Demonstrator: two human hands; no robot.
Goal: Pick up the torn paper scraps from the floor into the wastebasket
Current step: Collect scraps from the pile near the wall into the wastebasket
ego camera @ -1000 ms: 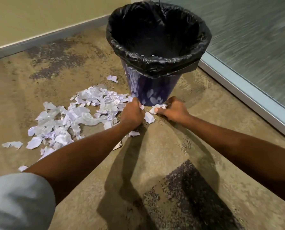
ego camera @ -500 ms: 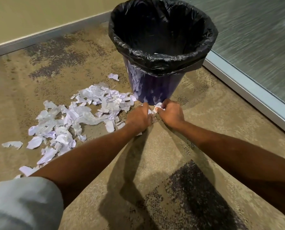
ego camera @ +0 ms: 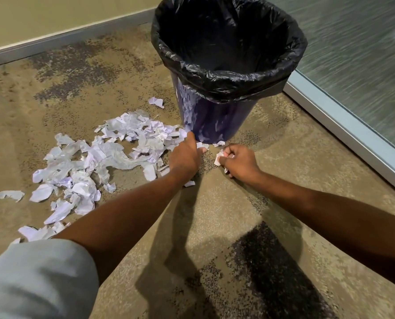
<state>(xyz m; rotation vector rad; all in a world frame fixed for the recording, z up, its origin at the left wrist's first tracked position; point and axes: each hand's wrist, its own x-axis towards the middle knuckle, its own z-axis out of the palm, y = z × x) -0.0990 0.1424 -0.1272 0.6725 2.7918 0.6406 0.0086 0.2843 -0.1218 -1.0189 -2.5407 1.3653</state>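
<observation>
A purple wastebasket (ego camera: 215,125) lined with a black bag (ego camera: 228,86) stands on the carpet at top centre. Torn white paper scraps (ego camera: 104,157) lie spread over the floor to its left, with one stray scrap (ego camera: 156,102) near the basket's side. My left hand (ego camera: 185,156) is down at the basket's foot, its fingers curled onto scraps (ego camera: 202,145) at the right end of the pile. My right hand (ego camera: 238,161), just to the right, grips a small wad of crumpled scraps (ego camera: 219,158). What lies under my left palm is hidden.
A wall with a grey baseboard (ego camera: 65,40) runs along the back left. A frosted glass panel (ego camera: 364,54) with a metal bottom frame (ego camera: 344,134) closes the right side, close behind the basket. Patterned tan carpet (ego camera: 226,215) lies in front of me.
Both hands have moved a little toward the basket's foot, gathering the scraps there. The loose scraps between the two hands are gone from the floor, and my right hand now holds a wad.
</observation>
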